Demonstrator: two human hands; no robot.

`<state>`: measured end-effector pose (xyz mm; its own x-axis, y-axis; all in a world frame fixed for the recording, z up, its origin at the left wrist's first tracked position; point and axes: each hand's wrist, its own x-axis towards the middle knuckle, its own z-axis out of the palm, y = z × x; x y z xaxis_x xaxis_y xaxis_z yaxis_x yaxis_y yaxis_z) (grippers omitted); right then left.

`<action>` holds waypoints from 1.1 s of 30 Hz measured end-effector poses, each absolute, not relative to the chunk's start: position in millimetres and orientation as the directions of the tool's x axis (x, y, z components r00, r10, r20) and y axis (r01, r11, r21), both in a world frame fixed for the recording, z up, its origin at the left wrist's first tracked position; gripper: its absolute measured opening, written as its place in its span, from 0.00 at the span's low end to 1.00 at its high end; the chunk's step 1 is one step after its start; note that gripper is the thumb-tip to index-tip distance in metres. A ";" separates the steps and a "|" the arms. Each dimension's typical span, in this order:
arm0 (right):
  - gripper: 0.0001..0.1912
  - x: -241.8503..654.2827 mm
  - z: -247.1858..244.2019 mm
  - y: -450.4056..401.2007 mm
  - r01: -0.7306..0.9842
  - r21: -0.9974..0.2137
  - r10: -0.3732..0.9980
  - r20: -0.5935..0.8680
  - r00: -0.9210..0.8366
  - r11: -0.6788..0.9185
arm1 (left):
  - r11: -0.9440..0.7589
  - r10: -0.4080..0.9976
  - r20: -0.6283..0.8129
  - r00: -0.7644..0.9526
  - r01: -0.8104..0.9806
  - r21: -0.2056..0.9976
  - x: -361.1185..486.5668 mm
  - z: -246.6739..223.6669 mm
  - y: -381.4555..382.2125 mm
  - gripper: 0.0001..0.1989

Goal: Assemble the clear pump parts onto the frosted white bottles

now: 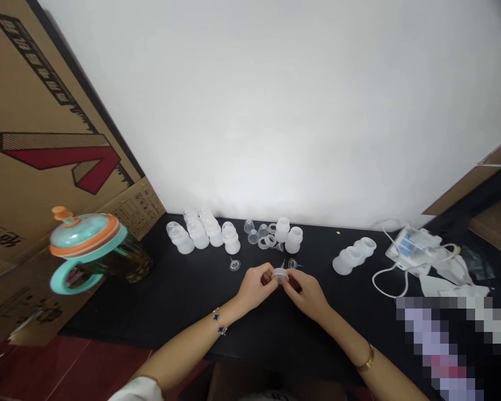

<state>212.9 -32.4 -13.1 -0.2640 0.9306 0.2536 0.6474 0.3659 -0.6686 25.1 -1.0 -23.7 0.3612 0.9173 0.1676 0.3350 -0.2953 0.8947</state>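
Note:
Between my two hands is a whitish bottle collar ring [280, 273], with a thin clear tip rising above it. My left hand [255, 288] pinches its left side, and my right hand [309, 296] has its fingers closed on the right side. A clear teat [234, 265] lies on the table left of my hands; another clear teat [293, 264] is just beyond my right hand. Behind them are clear dome caps [253, 236], loose rings [270, 240] and two open white bottles [293, 241]. Several capped bottles [231, 240] stand to the left.
More open bottles [343, 263] stand at right on the black table [250, 328]. Beyond them is a white power strip [415, 248] with cables. A large teal-lidded jug [86, 239] stands left, beside a cardboard box [33, 111]. A white wall [284, 111] backs the table.

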 end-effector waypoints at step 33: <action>0.09 214.0 -18.7 -33.0 0.652 -0.633 0.908 0.297 -0.294 0.418 | -0.417 0.898 0.241 0.367 0.540 0.731 23.4 -16.0 -5.0 0.10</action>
<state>214.0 -33.0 -18.7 -0.2943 0.9084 0.2970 0.6519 0.4181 -0.6326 23.4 -5.0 -16.0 0.3670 0.8983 0.2414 0.5397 -0.4170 0.7313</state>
